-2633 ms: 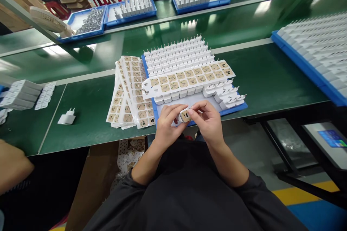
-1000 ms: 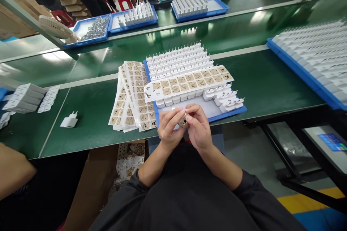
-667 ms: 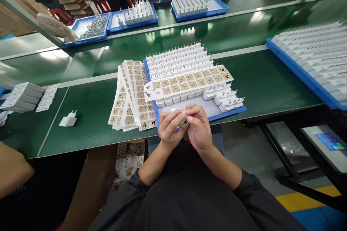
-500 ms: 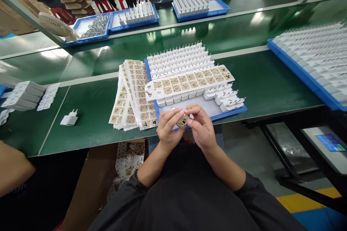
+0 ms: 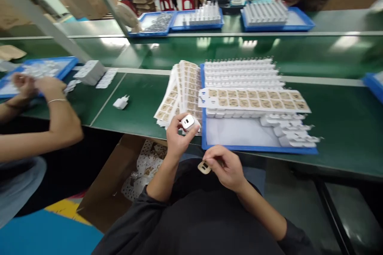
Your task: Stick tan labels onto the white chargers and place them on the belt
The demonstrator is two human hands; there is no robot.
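Observation:
My left hand [image 5: 178, 137] is closed around a white charger [image 5: 190, 122], its face with dark port openings turned up. Lower and to the right, my right hand [image 5: 226, 166] pinches a small tan sticker piece [image 5: 204, 167] with cut-out slots, apart from the charger. In front of both hands lies a blue tray [image 5: 239, 147] with rows of white chargers [image 5: 239, 67], their pins up. Across these rows rests a white sheet of tan stickers [image 5: 254, 100]. More sticker sheets [image 5: 182, 91] are stacked just left of the tray.
A single white charger [image 5: 121, 102] lies on the green bench [image 5: 140, 119] to the left. Beyond it are stacked white blocks [image 5: 90, 71] and a co-worker's arms [image 5: 60, 119]. Below the bench edge stands a cardboard box [image 5: 110, 179] with scrap sheets. More blue trays [image 5: 278, 28] line the far shelf.
My hands have moved apart. The tan piece, earlier at the charger's face, is now off it in my right hand, while my left hand moved leftward with the charger. The view has swung left.

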